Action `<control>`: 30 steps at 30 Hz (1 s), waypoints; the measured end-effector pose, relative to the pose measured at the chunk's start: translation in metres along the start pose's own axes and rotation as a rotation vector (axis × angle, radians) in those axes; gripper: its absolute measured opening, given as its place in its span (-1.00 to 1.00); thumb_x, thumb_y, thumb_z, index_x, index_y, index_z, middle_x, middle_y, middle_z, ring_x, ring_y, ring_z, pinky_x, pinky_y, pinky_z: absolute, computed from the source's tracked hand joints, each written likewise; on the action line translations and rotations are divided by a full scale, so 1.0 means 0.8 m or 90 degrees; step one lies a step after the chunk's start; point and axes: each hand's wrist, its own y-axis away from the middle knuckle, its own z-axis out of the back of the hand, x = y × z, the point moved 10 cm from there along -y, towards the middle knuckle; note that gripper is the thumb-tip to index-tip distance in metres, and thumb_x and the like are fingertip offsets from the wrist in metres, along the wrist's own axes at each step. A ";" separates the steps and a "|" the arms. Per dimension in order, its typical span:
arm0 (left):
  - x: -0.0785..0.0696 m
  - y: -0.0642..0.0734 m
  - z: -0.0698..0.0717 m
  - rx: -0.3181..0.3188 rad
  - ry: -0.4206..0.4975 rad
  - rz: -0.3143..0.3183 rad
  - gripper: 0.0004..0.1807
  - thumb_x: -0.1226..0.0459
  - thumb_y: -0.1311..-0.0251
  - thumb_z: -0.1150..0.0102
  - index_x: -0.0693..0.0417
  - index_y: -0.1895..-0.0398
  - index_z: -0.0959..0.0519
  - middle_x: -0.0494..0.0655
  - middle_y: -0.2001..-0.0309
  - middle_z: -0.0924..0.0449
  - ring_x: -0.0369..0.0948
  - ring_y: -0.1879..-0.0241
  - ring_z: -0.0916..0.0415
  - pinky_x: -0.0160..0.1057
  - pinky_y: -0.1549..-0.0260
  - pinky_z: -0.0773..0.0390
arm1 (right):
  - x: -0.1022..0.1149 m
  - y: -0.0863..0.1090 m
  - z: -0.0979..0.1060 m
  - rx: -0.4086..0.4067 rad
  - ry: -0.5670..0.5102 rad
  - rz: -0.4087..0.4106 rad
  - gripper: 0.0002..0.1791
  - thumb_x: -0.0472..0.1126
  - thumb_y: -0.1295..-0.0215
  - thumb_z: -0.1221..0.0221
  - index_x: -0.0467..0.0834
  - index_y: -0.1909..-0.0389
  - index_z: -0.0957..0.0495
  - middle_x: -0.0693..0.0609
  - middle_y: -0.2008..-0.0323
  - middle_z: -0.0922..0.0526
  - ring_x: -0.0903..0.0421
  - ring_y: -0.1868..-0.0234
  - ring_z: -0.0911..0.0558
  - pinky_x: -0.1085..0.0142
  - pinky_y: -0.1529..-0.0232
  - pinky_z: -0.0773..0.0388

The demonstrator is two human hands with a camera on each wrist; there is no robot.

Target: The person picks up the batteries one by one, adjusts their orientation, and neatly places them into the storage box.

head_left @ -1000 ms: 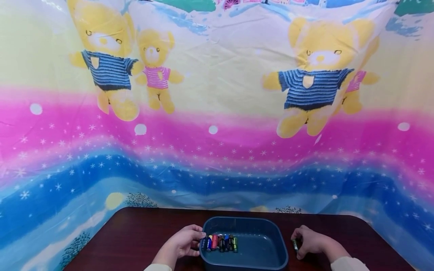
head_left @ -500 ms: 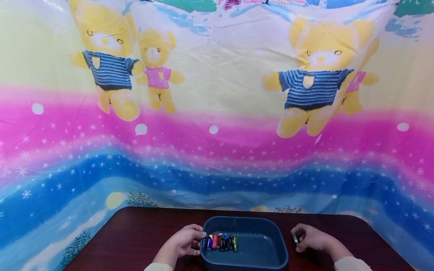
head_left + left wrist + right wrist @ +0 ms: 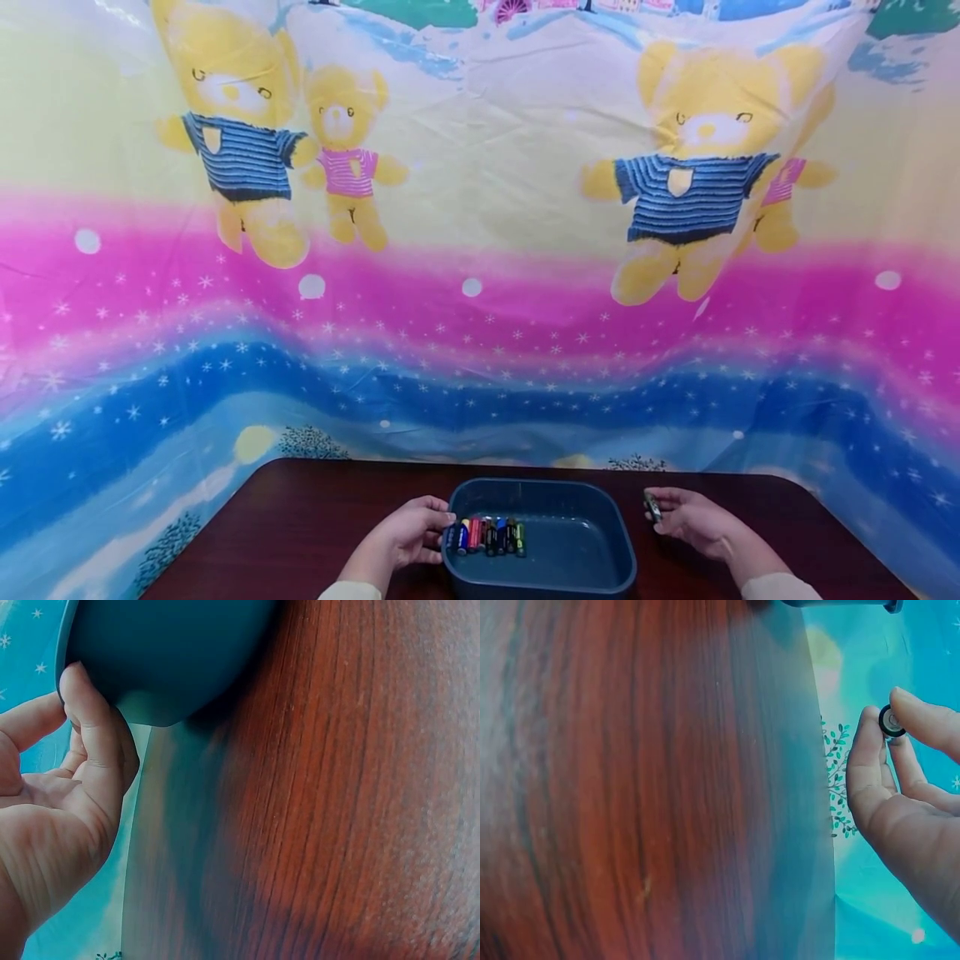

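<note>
My left hand (image 3: pixel 408 535) grips the left rim of a dark blue-grey plastic bin (image 3: pixel 577 575), thumb and fingers pinching the wall; the left wrist view shows the same hold on the bin (image 3: pixel 172 652). Inside, a row of several batteries (image 3: pixel 491 537) in blue, red, black and green lies side by side against the left wall. To the right of the bin, my right hand (image 3: pixel 693 521) pinches a battery (image 3: pixel 653 507) between thumb and fingers. In the right wrist view this battery (image 3: pixel 892 721) shows its round end, held above the table level.
The dark reddish wooden table (image 3: pixel 330 492) carries the bin near its front middle. Behind it hangs a colourful cloth (image 3: pixel 480 333) printed with bears and snowflakes. A corner of the bin's rim (image 3: pixel 840 602) shows at the top of the right wrist view.
My right hand has risen slightly with the battery and turned, so the battery now shows more clearly at the fingertips. The left hand and bin have stayed nearly still.
</note>
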 end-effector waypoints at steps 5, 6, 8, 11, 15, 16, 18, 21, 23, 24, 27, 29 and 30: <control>0.001 0.000 0.001 0.000 0.001 -0.001 -0.78 0.33 -0.20 -0.08 0.19 0.12 -0.35 0.05 0.34 -0.48 -0.19 0.46 -0.43 -0.32 0.52 -0.58 | 0.001 -0.001 -0.004 0.004 -0.016 -0.002 -0.23 -0.56 -0.02 -0.17 -0.57 -0.24 0.00 -0.24 0.00 -0.42 -0.02 0.05 -0.54 0.17 0.05 -0.50; 0.001 0.000 0.001 0.000 0.001 0.000 -0.77 0.33 -0.20 -0.08 0.20 0.12 -0.35 0.05 0.34 -0.48 -0.19 0.46 -0.43 -0.32 0.53 -0.57 | 0.001 -0.002 -0.005 0.006 -0.016 0.001 -0.22 -0.56 -0.02 -0.17 -0.58 -0.24 0.00 -0.24 0.00 -0.42 -0.02 0.05 -0.53 0.17 0.04 -0.50; 0.001 0.001 0.001 -0.001 0.002 0.000 -0.77 0.33 -0.19 -0.08 0.20 0.12 -0.35 0.05 0.35 -0.48 -0.20 0.46 -0.43 -0.32 0.53 -0.57 | 0.004 -0.002 -0.006 0.012 -0.015 0.005 -0.22 -0.56 -0.02 -0.16 -0.59 -0.24 0.02 -0.24 0.01 -0.43 -0.02 0.05 -0.53 0.17 0.04 -0.50; 0.000 0.001 0.001 -0.001 0.003 0.001 -0.77 0.33 -0.19 -0.08 0.20 0.13 -0.36 0.04 0.35 -0.48 -0.20 0.46 -0.43 -0.32 0.52 -0.57 | 0.008 -0.002 -0.008 0.017 -0.013 0.006 -0.24 -0.56 -0.03 -0.16 -0.59 -0.23 0.01 -0.17 0.05 -0.47 -0.01 0.06 -0.53 0.17 0.05 -0.50; -0.001 0.002 0.000 0.002 0.004 0.000 -0.77 0.33 -0.20 -0.09 0.20 0.12 -0.35 0.04 0.35 -0.48 -0.20 0.47 -0.42 -0.31 0.52 -0.58 | 0.017 -0.002 -0.010 0.024 -0.007 0.009 -0.25 -0.55 -0.05 -0.15 -0.60 -0.23 0.01 -0.08 0.12 -0.52 0.02 0.07 -0.54 0.19 0.05 -0.50; -0.001 0.002 0.000 0.002 0.005 0.000 -0.77 0.33 -0.20 -0.09 0.20 0.12 -0.35 0.04 0.35 -0.48 -0.20 0.47 -0.42 -0.31 0.52 -0.58 | 0.020 -0.002 -0.011 0.028 -0.005 0.012 -0.25 -0.55 -0.05 -0.15 -0.61 -0.23 0.02 -0.06 0.13 -0.52 0.02 0.07 -0.54 0.19 0.05 -0.50; -0.001 0.001 0.000 0.003 0.004 0.000 -0.77 0.33 -0.20 -0.08 0.20 0.12 -0.35 0.04 0.35 -0.48 -0.20 0.47 -0.43 -0.31 0.52 -0.58 | 0.025 -0.003 -0.013 0.034 -0.001 0.018 -0.25 -0.55 -0.06 -0.15 -0.62 -0.23 0.02 -0.05 0.15 -0.53 0.01 0.06 -0.54 0.18 0.04 -0.50; 0.000 0.000 0.000 0.003 0.003 -0.001 -0.78 0.33 -0.21 -0.08 0.19 0.13 -0.36 0.04 0.35 -0.48 -0.20 0.47 -0.43 -0.31 0.51 -0.58 | 0.033 -0.006 -0.016 0.037 0.006 0.028 -0.26 -0.53 -0.07 -0.15 -0.61 -0.22 0.01 -0.07 0.12 -0.52 0.01 0.05 -0.54 0.18 0.02 -0.49; 0.001 -0.001 0.001 0.004 0.003 -0.003 -0.79 0.33 -0.20 -0.08 0.18 0.13 -0.36 0.04 0.36 -0.48 -0.20 0.47 -0.43 -0.31 0.51 -0.58 | 0.037 -0.008 -0.017 0.032 0.009 0.030 -0.26 -0.53 -0.07 -0.16 -0.59 -0.22 0.00 -0.09 0.10 -0.49 0.01 0.06 -0.54 0.18 0.02 -0.49; 0.001 -0.001 0.001 0.005 0.003 -0.003 -0.79 0.33 -0.20 -0.08 0.18 0.14 -0.36 0.04 0.36 -0.48 -0.20 0.47 -0.43 -0.30 0.51 -0.58 | 0.039 -0.010 -0.017 0.030 0.012 0.031 -0.26 -0.53 -0.07 -0.16 -0.59 -0.23 0.01 -0.11 0.09 -0.48 0.01 0.07 -0.54 0.18 0.01 -0.49; 0.002 -0.003 0.001 0.005 0.004 -0.004 -0.79 0.33 -0.20 -0.09 0.18 0.14 -0.36 0.04 0.35 -0.48 -0.20 0.47 -0.44 -0.30 0.51 -0.58 | 0.049 -0.011 -0.020 0.033 0.026 0.036 -0.23 -0.52 -0.07 -0.17 -0.59 -0.23 0.05 -0.13 0.07 -0.46 0.04 0.08 -0.54 0.19 0.01 -0.49; 0.002 -0.003 0.002 0.003 0.004 -0.004 -0.78 0.33 -0.19 -0.09 0.18 0.14 -0.36 0.05 0.34 -0.49 -0.20 0.47 -0.44 -0.30 0.51 -0.58 | 0.056 -0.012 -0.023 0.038 0.032 0.041 -0.22 -0.52 -0.07 -0.17 -0.60 -0.24 0.06 -0.13 0.06 -0.45 0.06 0.10 -0.55 0.19 0.01 -0.49; 0.002 -0.003 0.002 0.002 0.003 -0.004 -0.78 0.33 -0.19 -0.09 0.19 0.13 -0.36 0.06 0.34 -0.49 -0.19 0.47 -0.44 -0.30 0.51 -0.59 | 0.060 -0.012 -0.025 0.040 0.035 0.044 -0.22 -0.52 -0.06 -0.17 -0.60 -0.24 0.06 -0.13 0.06 -0.46 0.07 0.10 -0.55 0.19 0.02 -0.49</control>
